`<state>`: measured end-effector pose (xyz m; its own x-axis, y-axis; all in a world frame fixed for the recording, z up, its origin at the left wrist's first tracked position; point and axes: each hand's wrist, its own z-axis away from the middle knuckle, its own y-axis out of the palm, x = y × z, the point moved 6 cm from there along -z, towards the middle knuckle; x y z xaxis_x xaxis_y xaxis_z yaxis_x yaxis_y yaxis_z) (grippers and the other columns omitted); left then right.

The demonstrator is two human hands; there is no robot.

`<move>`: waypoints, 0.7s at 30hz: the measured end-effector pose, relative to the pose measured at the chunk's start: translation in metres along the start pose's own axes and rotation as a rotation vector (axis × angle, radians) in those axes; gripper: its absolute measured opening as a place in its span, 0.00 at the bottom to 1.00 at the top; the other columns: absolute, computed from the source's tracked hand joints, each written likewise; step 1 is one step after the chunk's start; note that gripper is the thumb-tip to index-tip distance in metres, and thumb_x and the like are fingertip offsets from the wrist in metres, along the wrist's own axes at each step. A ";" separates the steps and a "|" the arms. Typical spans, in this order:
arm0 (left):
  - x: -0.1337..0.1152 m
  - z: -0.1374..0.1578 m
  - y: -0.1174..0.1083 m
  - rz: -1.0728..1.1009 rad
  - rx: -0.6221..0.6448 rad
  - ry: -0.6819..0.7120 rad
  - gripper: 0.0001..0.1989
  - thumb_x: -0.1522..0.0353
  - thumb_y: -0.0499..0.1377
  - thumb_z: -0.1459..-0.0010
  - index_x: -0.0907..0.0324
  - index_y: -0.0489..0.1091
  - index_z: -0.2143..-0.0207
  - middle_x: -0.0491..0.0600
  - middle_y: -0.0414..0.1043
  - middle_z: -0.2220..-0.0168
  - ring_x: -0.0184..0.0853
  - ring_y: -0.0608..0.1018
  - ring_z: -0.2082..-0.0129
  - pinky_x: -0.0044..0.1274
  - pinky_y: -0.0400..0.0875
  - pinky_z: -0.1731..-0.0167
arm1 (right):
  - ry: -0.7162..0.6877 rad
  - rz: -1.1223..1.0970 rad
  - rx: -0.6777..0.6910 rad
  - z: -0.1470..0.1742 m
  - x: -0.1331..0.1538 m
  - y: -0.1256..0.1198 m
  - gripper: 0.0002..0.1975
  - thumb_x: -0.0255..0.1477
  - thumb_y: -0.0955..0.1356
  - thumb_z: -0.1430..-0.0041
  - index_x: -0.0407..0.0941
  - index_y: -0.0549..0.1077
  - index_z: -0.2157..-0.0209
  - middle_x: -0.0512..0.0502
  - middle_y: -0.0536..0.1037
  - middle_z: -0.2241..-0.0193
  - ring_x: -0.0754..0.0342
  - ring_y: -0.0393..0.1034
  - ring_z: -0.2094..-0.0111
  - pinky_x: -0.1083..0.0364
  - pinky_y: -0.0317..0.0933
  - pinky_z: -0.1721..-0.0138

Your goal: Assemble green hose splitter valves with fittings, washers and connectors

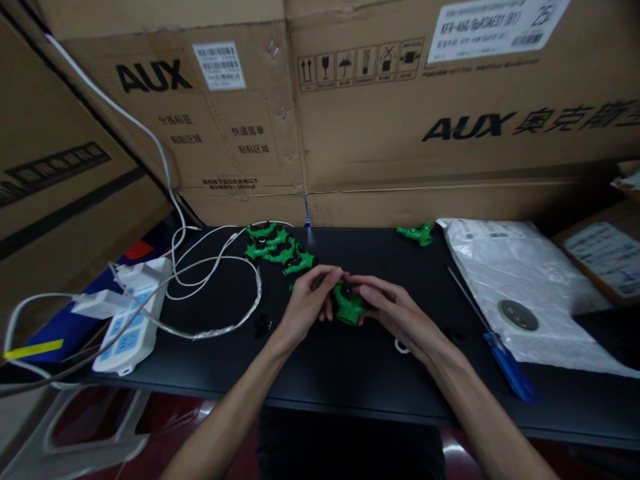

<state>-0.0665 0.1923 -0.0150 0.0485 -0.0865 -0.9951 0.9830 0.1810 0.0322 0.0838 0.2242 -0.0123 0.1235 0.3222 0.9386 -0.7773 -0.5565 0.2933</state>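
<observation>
Over the middle of the black table, my left hand (pixel 311 295) and my right hand (pixel 397 308) are both closed around a green plastic Y-shaped hose splitter (pixel 349 308). Its round end faces down toward me, and a dark part shows on top between my fingers. Several similar green splitters with black parts (pixel 280 247) lie in a cluster beyond my left hand. Another green splitter (pixel 417 233) lies by the boxes at the back. A white ring (pixel 401 346) is on the table under my right wrist. Small black parts (pixel 261 325) lie left of my left forearm.
A white power strip (pixel 133 320) with plugs and looping white cables (pixel 220 333) is at the left. At the right lie a blue-handled screwdriver (pixel 509 367) and a plastic bag (pixel 500 267) with a grey disc (pixel 518 315). Large cardboard boxes (pixel 350 147) wall the back.
</observation>
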 end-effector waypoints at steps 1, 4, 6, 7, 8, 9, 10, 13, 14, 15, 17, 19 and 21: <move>-0.004 0.002 -0.005 -0.036 -0.038 0.042 0.23 0.51 0.59 0.35 0.62 0.75 0.56 0.39 0.65 0.82 0.24 0.65 0.88 0.16 0.55 0.88 | -0.018 -0.012 0.020 0.001 0.004 0.000 0.25 0.40 0.79 0.50 0.47 0.80 0.51 0.44 0.80 0.58 0.53 0.73 0.61 0.56 0.70 0.65; -0.022 0.014 -0.019 -0.234 -0.150 0.292 0.21 0.52 0.55 0.32 0.60 0.75 0.52 0.50 0.77 0.65 0.32 0.79 0.70 0.21 0.73 0.73 | -0.048 -0.024 0.063 0.003 0.009 -0.003 0.23 0.36 0.80 0.52 0.46 0.80 0.53 0.45 0.79 0.60 0.54 0.74 0.62 0.55 0.72 0.64; -0.033 0.029 -0.017 -0.402 -0.132 0.534 0.22 0.53 0.59 0.33 0.56 0.72 0.45 0.56 0.74 0.45 0.42 0.77 0.46 0.32 0.74 0.48 | -0.067 -0.017 0.062 0.003 0.009 -0.006 0.17 0.38 0.78 0.48 0.44 0.81 0.58 0.46 0.78 0.63 0.55 0.74 0.64 0.56 0.72 0.65; -0.035 0.035 -0.011 -0.490 -0.066 0.618 0.25 0.53 0.63 0.37 0.54 0.70 0.42 0.56 0.71 0.40 0.46 0.71 0.38 0.38 0.68 0.40 | -0.077 -0.010 0.056 0.003 0.009 -0.007 0.16 0.39 0.77 0.46 0.44 0.81 0.60 0.47 0.77 0.65 0.55 0.73 0.64 0.56 0.72 0.65; -0.034 0.041 -0.005 -0.567 0.006 0.673 0.29 0.54 0.66 0.40 0.52 0.68 0.40 0.55 0.68 0.37 0.48 0.66 0.34 0.41 0.63 0.35 | -0.088 0.002 0.050 0.002 0.008 -0.008 0.15 0.40 0.76 0.45 0.44 0.80 0.62 0.48 0.77 0.66 0.56 0.73 0.64 0.57 0.72 0.65; -0.032 0.045 0.001 -0.626 0.069 0.704 0.30 0.56 0.68 0.41 0.50 0.67 0.39 0.55 0.66 0.35 0.48 0.64 0.32 0.43 0.60 0.34 | -0.098 0.019 0.046 0.001 0.008 -0.009 0.15 0.41 0.76 0.45 0.44 0.80 0.63 0.49 0.76 0.67 0.56 0.73 0.65 0.57 0.72 0.65; -0.030 0.048 0.006 -0.662 0.108 0.715 0.29 0.59 0.67 0.40 0.49 0.67 0.38 0.54 0.66 0.35 0.46 0.64 0.32 0.43 0.61 0.34 | -0.106 0.042 0.047 0.001 0.007 -0.009 0.15 0.42 0.75 0.44 0.44 0.79 0.64 0.49 0.76 0.67 0.56 0.73 0.66 0.56 0.72 0.65; -0.028 0.052 0.011 -0.653 0.092 0.705 0.19 0.65 0.62 0.33 0.49 0.69 0.41 0.53 0.70 0.40 0.41 0.73 0.39 0.39 0.69 0.39 | -0.126 0.160 0.063 0.002 0.010 -0.008 0.19 0.46 0.72 0.42 0.44 0.79 0.60 0.47 0.77 0.66 0.54 0.74 0.67 0.53 0.72 0.66; -0.027 0.053 0.010 -0.633 0.066 0.689 0.17 0.66 0.61 0.33 0.50 0.70 0.43 0.53 0.71 0.42 0.41 0.75 0.41 0.38 0.71 0.41 | -0.135 0.219 0.064 0.004 0.013 -0.010 0.20 0.47 0.71 0.41 0.44 0.79 0.58 0.46 0.78 0.65 0.53 0.74 0.67 0.53 0.72 0.67; -0.027 0.055 0.008 -0.613 0.041 0.666 0.16 0.65 0.62 0.34 0.51 0.72 0.44 0.53 0.73 0.44 0.41 0.76 0.43 0.38 0.72 0.42 | -0.148 0.290 0.055 0.008 0.016 -0.014 0.21 0.47 0.71 0.40 0.44 0.79 0.57 0.45 0.79 0.64 0.53 0.74 0.67 0.53 0.71 0.67; -0.023 0.059 0.004 -0.579 0.006 0.595 0.16 0.64 0.65 0.37 0.53 0.73 0.47 0.53 0.74 0.47 0.41 0.77 0.45 0.38 0.73 0.42 | -0.192 0.455 0.007 0.020 0.024 -0.026 0.19 0.44 0.72 0.40 0.45 0.80 0.55 0.45 0.79 0.64 0.54 0.72 0.66 0.54 0.69 0.66; -0.016 0.064 0.001 -0.555 -0.005 0.514 0.17 0.63 0.68 0.39 0.54 0.75 0.49 0.52 0.75 0.48 0.41 0.78 0.47 0.37 0.73 0.43 | -0.239 0.621 -0.050 0.037 0.028 -0.042 0.15 0.39 0.75 0.43 0.46 0.82 0.57 0.46 0.77 0.66 0.54 0.69 0.66 0.55 0.66 0.65; -0.008 0.068 0.000 -0.536 0.010 0.456 0.16 0.64 0.68 0.40 0.55 0.76 0.50 0.51 0.76 0.49 0.40 0.78 0.48 0.36 0.73 0.44 | -0.274 0.781 -0.051 0.055 0.024 -0.055 0.14 0.37 0.76 0.43 0.48 0.83 0.56 0.45 0.77 0.64 0.53 0.70 0.66 0.53 0.67 0.63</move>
<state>-0.0552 0.1264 -0.0005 -0.5203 0.2581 -0.8140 0.8521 0.2192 -0.4752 0.1632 0.2201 0.0044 -0.3229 -0.3439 0.8817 -0.7280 -0.5050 -0.4636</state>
